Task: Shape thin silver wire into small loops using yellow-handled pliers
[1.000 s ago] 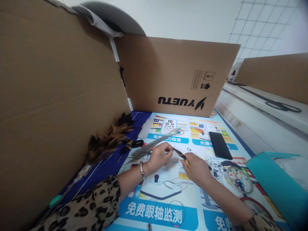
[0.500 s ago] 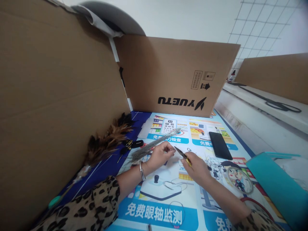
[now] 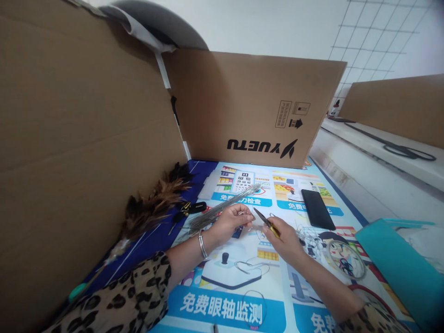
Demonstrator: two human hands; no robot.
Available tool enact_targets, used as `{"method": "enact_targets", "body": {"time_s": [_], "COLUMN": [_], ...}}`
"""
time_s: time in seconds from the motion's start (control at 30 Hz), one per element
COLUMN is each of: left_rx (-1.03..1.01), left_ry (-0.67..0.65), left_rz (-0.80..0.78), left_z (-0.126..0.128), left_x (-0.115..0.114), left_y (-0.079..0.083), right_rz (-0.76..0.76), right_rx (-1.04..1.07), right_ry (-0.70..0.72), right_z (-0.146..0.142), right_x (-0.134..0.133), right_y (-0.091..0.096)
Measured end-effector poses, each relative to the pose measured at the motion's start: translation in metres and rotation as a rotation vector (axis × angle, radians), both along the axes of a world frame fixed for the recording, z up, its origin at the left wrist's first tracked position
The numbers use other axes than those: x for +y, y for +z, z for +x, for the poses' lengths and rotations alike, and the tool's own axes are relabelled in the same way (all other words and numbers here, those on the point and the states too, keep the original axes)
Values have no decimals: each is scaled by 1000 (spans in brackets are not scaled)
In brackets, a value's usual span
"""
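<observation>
My left hand [image 3: 231,221] is closed in a pinch on a thin piece of wire [image 3: 255,227] that is hard to make out. My right hand [image 3: 285,238] grips small yellow-handled pliers [image 3: 264,220], their dark tips pointing up and left toward the left hand's fingers. Both hands hover just above a printed poster mat [image 3: 243,277]. A bundle of straight grey wires [image 3: 225,206] lies on the mat just behind my left hand. A bent wire shape [image 3: 250,267] lies on the mat below the hands.
Cardboard walls [image 3: 256,106] stand at the left and back. A feather duster [image 3: 152,206] and keys [image 3: 193,207] lie at the left. A black phone [image 3: 317,209] lies at the right, with a wire ring [image 3: 346,265] and a teal bin [image 3: 402,268] nearer me.
The pliers' tips have lifted and drawn away from my left fingers to the right. Both hands have shifted slightly up the mat.
</observation>
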State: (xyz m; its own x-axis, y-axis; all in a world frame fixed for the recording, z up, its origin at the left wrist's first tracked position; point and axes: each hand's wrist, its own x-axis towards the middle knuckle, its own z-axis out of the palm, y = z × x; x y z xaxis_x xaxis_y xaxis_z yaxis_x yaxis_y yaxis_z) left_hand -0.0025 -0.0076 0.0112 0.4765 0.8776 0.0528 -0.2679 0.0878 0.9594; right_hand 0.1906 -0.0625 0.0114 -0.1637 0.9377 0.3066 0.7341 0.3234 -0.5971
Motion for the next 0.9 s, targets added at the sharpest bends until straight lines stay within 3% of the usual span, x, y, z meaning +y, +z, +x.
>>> {"method": "enact_targets", "body": {"time_s": [0.3, 0.6, 0.9], "left_rx": [-222, -159, -242], "left_ry": [-213, -245, -317], "left_rz": [-171, -165, -260], "left_z": [-7, -6, -6], "left_x": [3, 3, 5], "left_y": [0, -3, -6], "right_rz": [13, 98, 20], "right_rx": [57, -35, -3], "right_ry": [58, 86, 30], "right_z": [1, 1, 0], "right_x": [0, 1, 0], "right_y": [0, -4, 1]}}
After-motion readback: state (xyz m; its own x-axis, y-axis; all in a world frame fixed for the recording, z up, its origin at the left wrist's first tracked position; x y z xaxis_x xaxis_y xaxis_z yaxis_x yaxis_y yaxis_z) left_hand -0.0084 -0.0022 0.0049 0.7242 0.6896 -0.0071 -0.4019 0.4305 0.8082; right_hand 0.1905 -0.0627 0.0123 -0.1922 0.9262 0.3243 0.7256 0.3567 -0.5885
